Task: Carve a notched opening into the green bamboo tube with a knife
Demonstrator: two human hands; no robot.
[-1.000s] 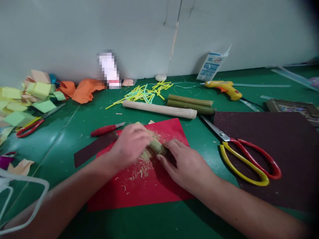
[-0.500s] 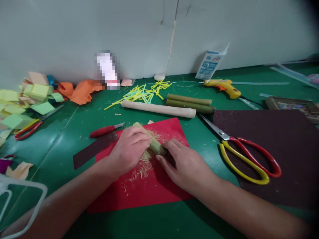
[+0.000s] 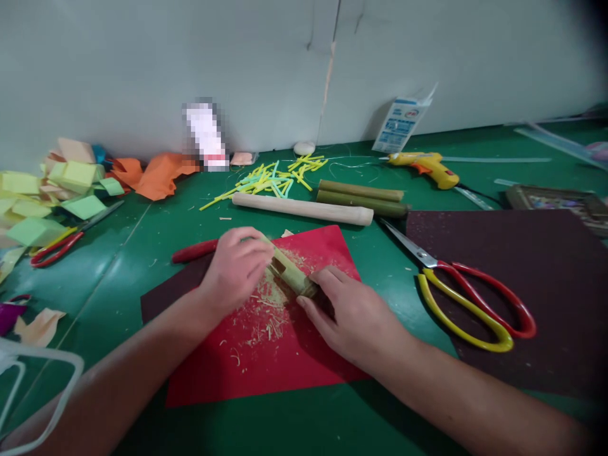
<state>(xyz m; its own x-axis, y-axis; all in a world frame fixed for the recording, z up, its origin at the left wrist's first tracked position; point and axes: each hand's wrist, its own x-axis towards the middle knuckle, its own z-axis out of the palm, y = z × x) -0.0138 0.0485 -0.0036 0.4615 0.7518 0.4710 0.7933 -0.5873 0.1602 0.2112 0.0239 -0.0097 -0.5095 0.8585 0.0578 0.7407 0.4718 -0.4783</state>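
Note:
A pale green bamboo tube (image 3: 293, 273) lies slanted over a red sheet (image 3: 304, 361), with a rectangular slot cut in its side. My right hand (image 3: 354, 310) is closed around the tube's near end, thumb below and fingers above. At the far end, my left hand (image 3: 242, 266) has its fingers curled on the tube beside the slot; the palm side is hidden. Bamboo shavings (image 3: 268, 310) are scattered under and around the tube. Just beyond my left hand lies a red-handled knife (image 3: 194, 251), its blade hidden, and a dark brown strip, apparently sandpaper (image 3: 166, 292).
Right of the red sheet, large red-and-yellow-handled scissors (image 3: 468, 294) rest partly on a dark brown sheet (image 3: 532, 266). Behind are a peeled bamboo stick (image 3: 304, 209), two green bamboo pieces (image 3: 361, 196), yellow straw pieces (image 3: 266, 180) and a yellow glue gun (image 3: 430, 168). Paper pieces (image 3: 71, 174) pile left.
My left hand has slid up and left along the tube, uncovering the slot and covering the knife blade. My right hand and the tube have stayed nearly in place.

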